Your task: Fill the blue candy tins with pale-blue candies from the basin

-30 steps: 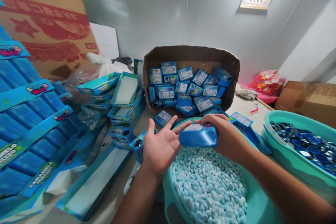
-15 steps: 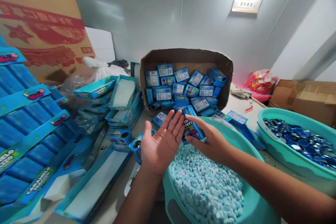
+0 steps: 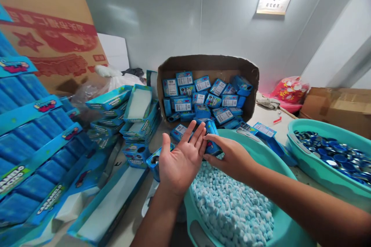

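My left hand (image 3: 180, 164) is palm up with its fingers stretched out, and nothing lies on the palm. Its fingertips reach in front of a small blue candy tin (image 3: 213, 146). My right hand (image 3: 233, 158) grips that tin from the right between thumb and fingers. Part of the tin is hidden behind both hands. Below them, a turquoise basin (image 3: 279, 156) holds a heap of small pale blue and white candies (image 3: 232, 208). Just left of my left hand stands an open blue container (image 3: 153, 162).
Behind the hands, a cardboard box (image 3: 208, 61) on its side holds many blue tins. Stacked blue display trays (image 3: 139, 102) and filled trays (image 3: 34, 150) stand to the left. At right, another basin (image 3: 307, 154) contains blue and silver lids (image 3: 333, 154).
The tin in my right hand has turned, so less of its printed face shows. My left hand stays open; the whole view has shifted slightly.
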Demonstrator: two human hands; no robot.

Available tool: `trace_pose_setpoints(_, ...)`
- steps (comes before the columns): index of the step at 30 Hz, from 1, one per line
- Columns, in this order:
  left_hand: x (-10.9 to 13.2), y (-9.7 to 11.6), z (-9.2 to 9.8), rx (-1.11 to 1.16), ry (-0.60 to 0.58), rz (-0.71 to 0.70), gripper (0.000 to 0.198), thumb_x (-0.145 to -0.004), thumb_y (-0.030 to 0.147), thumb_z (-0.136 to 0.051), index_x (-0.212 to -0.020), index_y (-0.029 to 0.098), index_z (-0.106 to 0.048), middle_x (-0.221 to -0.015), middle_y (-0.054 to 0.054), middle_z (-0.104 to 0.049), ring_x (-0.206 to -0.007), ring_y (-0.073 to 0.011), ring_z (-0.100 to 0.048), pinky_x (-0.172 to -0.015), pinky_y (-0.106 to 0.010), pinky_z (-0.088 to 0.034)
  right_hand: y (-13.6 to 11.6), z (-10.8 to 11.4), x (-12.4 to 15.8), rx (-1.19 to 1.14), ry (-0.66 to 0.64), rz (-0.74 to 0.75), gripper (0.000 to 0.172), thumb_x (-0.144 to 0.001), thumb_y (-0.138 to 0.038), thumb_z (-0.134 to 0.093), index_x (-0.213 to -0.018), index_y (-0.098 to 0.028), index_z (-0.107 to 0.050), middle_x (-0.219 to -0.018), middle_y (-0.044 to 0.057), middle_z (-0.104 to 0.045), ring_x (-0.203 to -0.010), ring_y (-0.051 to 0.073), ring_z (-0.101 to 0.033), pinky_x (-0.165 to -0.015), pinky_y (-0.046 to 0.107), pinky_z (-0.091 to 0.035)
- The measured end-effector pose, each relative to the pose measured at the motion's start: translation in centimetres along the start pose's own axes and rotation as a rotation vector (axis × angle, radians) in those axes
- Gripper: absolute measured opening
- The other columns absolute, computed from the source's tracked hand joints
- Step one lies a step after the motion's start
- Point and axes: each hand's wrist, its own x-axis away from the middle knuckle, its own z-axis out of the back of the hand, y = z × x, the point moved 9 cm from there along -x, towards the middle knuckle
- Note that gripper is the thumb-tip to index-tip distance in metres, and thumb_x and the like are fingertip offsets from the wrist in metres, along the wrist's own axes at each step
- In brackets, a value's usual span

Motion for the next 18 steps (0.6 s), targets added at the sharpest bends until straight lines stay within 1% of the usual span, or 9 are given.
trace_pose_setpoints(7, 0.05, -0.26, -0.38, -0.008, -0.024, 0.020, 0.079, -0.091, 0.070, -0.033, -0.147, 0.015, -0.039, -0.151, -0.014, -0.042, -0.142, -0.0237, -0.038, -0.114, -0.034, -0.035, -0.26, 0.36, 0.00, 0.046, -0.006, -0.007, 0.035, -0.088, -0.029, -0.059, -0.122, -0.023, -0.058, -0.105, 0.008, -0.069, -0.093, 0.024, -0.065, -0.078, 0.035, -0.047)
trace_pose_setpoints(10, 0.10, -0.37, -0.56, -0.028, -0.021, 0.032, 0.081, -0.089, 0.072, -0.032, -0.149, 0.017, -0.037, -0.151, -0.013, -0.042, -0.142, -0.0221, -0.037, -0.116, -0.032, -0.033, -0.15, 0.50, -0.04, 0.003, -0.004, 0.000, 0.035, -0.087, -0.028, -0.060, -0.122, -0.024, -0.058, -0.109, 0.007, -0.069, -0.095, 0.024, -0.065, -0.079, 0.034, -0.047)
trace_pose_setpoints(12, 0.15, -0.42, -0.57, -0.046, -0.008, 0.034, 0.082, -0.089, 0.073, -0.031, -0.149, 0.017, -0.037, -0.151, -0.012, -0.043, -0.142, -0.0212, -0.037, -0.116, -0.031, -0.031, -0.05, 0.39, -0.07, -0.041, -0.017, 0.004, 0.037, -0.087, -0.032, -0.062, -0.123, -0.025, -0.057, -0.111, 0.006, -0.069, -0.096, 0.023, -0.066, -0.078, 0.032, -0.047)
trace_pose_setpoints(16, 0.29, -0.56, -0.71, -0.088, 0.003, 0.026, 0.082, -0.089, 0.073, -0.031, -0.148, 0.017, -0.039, -0.150, -0.011, -0.045, -0.143, -0.0196, -0.035, -0.118, -0.029, -0.028, 0.07, 0.17, -0.19, -0.068, -0.047, -0.011, 0.044, -0.085, -0.044, -0.067, -0.125, -0.028, -0.055, -0.108, 0.003, -0.070, -0.089, 0.021, -0.066, -0.070, 0.030, -0.045)
trace_pose_setpoints(18, 0.37, -0.64, -0.86, -0.108, -0.002, 0.018, 0.080, -0.090, 0.072, -0.030, -0.147, 0.017, -0.041, -0.150, -0.010, -0.045, -0.144, -0.0183, -0.034, -0.118, -0.028, -0.027, -0.25, 0.39, -0.27, -0.060, -0.033, 0.005, 0.041, -0.085, -0.042, -0.067, -0.122, -0.027, -0.056, -0.106, 0.002, -0.070, -0.088, 0.021, -0.065, -0.071, 0.030, -0.044)
